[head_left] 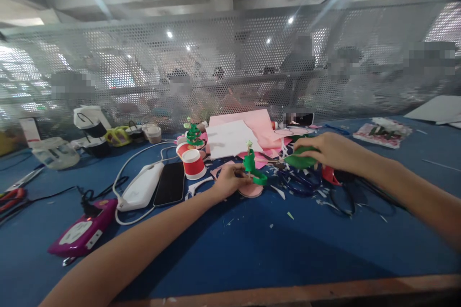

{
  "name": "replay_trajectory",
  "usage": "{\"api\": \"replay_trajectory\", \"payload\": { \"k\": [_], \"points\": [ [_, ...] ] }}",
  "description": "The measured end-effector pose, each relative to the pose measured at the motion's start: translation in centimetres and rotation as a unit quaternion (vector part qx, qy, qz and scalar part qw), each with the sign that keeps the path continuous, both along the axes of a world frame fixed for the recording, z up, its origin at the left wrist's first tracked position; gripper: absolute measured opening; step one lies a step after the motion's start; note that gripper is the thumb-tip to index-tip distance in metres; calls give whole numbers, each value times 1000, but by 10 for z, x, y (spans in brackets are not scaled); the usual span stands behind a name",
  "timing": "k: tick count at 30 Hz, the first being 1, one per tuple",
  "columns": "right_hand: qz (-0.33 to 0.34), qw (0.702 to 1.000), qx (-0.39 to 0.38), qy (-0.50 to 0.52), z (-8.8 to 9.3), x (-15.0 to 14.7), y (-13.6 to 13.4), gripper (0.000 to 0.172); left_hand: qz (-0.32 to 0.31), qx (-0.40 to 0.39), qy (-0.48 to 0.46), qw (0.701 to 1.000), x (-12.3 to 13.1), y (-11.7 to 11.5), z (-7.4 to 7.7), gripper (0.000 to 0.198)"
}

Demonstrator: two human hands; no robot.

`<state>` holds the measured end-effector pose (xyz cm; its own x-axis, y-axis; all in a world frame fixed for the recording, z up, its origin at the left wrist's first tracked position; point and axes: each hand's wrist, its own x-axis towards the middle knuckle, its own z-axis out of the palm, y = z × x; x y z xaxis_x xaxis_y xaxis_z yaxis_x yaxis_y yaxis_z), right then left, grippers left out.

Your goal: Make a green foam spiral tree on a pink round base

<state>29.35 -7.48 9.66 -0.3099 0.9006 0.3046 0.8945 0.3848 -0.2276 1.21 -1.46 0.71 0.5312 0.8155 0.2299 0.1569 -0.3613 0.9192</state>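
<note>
My left hand [230,181] is closed at the left side of a small green paper spiral tree [249,162], which stands on a round pink base [251,190]. Its fingertips meet near the base, partly hidden behind the hand. My right hand [317,150] has its fingers wrapped round a green-handled tool [300,158], whose metal end points left toward the tree. A second green spiral tree [193,134] stands farther back, beside red and white paper cups [193,164].
White and pink sheets [230,139] lie behind the hands. Left are a black phone [170,183], a white power bank [141,187] and a purple power strip [84,228] with cables. Dark blue scissors handles [300,184] and paper scraps lie right of centre.
</note>
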Motion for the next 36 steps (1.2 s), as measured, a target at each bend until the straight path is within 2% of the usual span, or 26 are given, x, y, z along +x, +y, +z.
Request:
{"api": "replay_trajectory", "payload": {
  "k": [2, 4, 7, 8, 9, 10, 11, 12, 14, 15, 16, 18, 20, 23, 25, 26, 27, 29, 30, 31, 33, 36],
  "points": [
    [29, 990, -112, 85, 6, -10, -15, 21, 3, -9, -4, 1000, 1, -1, 1, 13],
    [97, 949, -241, 177, 6, -26, -31, 23, 11, -11, -2, 1000, 2, -2, 1, 13],
    [203, 879, -395, 171, -5, -48, -44, 20, 21, -15, 5, 1000, 2, -4, 3, 13],
    [214, 878, -400, 154, -11, -52, -43, 20, 22, -17, 4, 1000, 2, -4, 3, 13],
    [205, 894, -375, 137, -15, -54, -39, 19, 21, -17, 3, 1000, 2, -3, 3, 14],
    [183, 923, -318, 113, -19, -53, -33, 18, 18, -15, 1, 1000, 2, -2, 2, 14],
    [149, 956, -241, 83, -21, -49, -26, 16, 12, -11, -2, 1000, 1, -1, 1, 14],
    [82, 984, -145, 63, -21, -43, -18, 17, 5, -7, -6, 1000, 1, 0, 0, 15],
    [-43, 998, 1, 39, -16, -28, -2, 22, -7, -4, -11, 1000, 0, 4, -4, 19],
    [-57, 996, 41, 46, -12, -20, 4, 23, -8, -5, -9, 1000, 0, 6, -7, 21],
    [-53, 995, 46, 73, -7, -14, 9, 22, -7, -8, -6, 1000, 0, 7, -9, 22],
    [-15, 987, -30, 159, 3, -6, 12, 25, -11, -14, -4, 1000, 0, 10, -12, 23],
    [47, 957, -183, 221, 7, -8, 8, 30, -23, -23, -13, 999, 0, 10, -13, 24],
    [151, 891, -384, 192, 3, -22, -2, 30, -29, -30, -21, 999, 1, 9, -12, 21],
    [188, 876, -423, 135, -6, -33, -4, 28, -11, -17, -12, 1000, 1, 7, -9, 18],
    [187, 890, -401, 105, -10, -36, -3, 26, -2, -8, -7, 1000, 1, 6, -8, 17],
    [168, 921, -341, 82, -14, -37, 0, 23, 3, -1, -4, 1000, 1, 5, -7, 17],
    [75, 983, -158, 50, -17, -32, 10, 19, 0, 5, -5, 1000, 1, 4, -5, 15],
    [11, 996, -70, 49, -16, -28, 16, 19, -5, 4, -8, 1000, 1, 3, -5, 16],
    [-34, 998, -19, 57, -14, -23, 20, 19, -10, 0, -10, 1000, 0, 4, -5, 18],
    [-77, 992, -3, 105, -10, -13, 27, 23, -15, -10, -11, 1000, 1, 5, -6, 20],
    [-65, 971, -49, 226, -10, -5, 27, 35, -11, -19, -8, 1000, 1, 7, -8, 23]
  ]
}}
